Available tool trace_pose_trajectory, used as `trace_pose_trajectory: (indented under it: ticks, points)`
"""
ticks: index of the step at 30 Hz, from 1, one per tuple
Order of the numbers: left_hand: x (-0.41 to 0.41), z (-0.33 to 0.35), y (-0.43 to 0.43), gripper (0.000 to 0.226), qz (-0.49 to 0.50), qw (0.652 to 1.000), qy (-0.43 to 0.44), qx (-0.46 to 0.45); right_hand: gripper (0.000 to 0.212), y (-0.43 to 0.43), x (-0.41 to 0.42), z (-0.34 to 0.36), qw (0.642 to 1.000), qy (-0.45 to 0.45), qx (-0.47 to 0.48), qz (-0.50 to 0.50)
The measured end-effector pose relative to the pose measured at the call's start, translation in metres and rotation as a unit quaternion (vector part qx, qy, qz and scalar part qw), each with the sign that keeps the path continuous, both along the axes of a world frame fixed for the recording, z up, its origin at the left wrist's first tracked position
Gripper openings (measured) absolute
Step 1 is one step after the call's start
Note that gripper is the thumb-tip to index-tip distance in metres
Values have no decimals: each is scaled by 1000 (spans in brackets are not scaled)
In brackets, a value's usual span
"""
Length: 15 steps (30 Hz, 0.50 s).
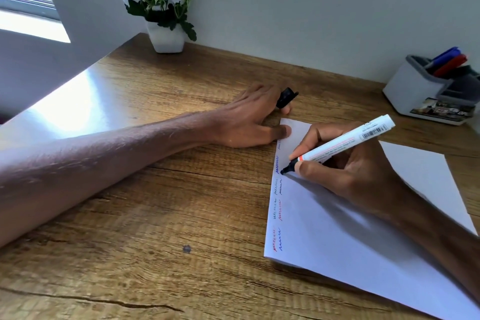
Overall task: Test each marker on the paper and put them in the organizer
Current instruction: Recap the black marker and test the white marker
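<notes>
- Head view: the right hand [345, 171] grips an uncapped white marker [342, 141] in a writing hold, with thumb and fingers curled round the barrel. The black tip touches the paper [350, 241] near its left edge.
- The left hand [246, 122] lies palm down on the worktop [155, 215]. Its thumb presses the paper's far corner, and the black cap [285, 97] appears to be pinched between its fingers.
- Short squiggles [278, 205] in red, blue and dark ink run down the paper's left margin, so several tests look finished.
- The organizer [413, 88] stands at the far right, well apart from the hands. A blue marker [446, 56] and a red marker [450, 65] stand in it, which suggests these are done.
- No other loose markers are in view, so this may be a late one or the last. My guess is that what remains is finishing this stroke, recapping the marker and putting it in the organizer.
- A white pot of flowers [166, 39] stands at the far edge by the wall.
</notes>
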<state>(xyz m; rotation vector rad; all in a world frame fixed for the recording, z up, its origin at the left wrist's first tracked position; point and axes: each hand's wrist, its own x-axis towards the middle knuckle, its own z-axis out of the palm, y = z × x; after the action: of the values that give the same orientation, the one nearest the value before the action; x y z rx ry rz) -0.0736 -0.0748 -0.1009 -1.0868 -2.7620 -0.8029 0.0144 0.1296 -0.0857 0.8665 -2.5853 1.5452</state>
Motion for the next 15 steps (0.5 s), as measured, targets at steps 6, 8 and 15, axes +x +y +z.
trace_pose_trajectory:
  ticks: [6, 8, 15]
  points:
    - [-1, 0, 1, 40, 3, 1000, -5, -2, 8, -1, 0, 1, 1000, 9, 8, -5]
    - [-1, 0, 1, 41, 5, 1000, -6, -4, 8, 0, -1, 0, 1000, 10, 13, -10]
    - [-1, -2, 0, 33, 3, 1000, 0, -6, 5, -2, -1, 0, 1000, 18, -1, -20]
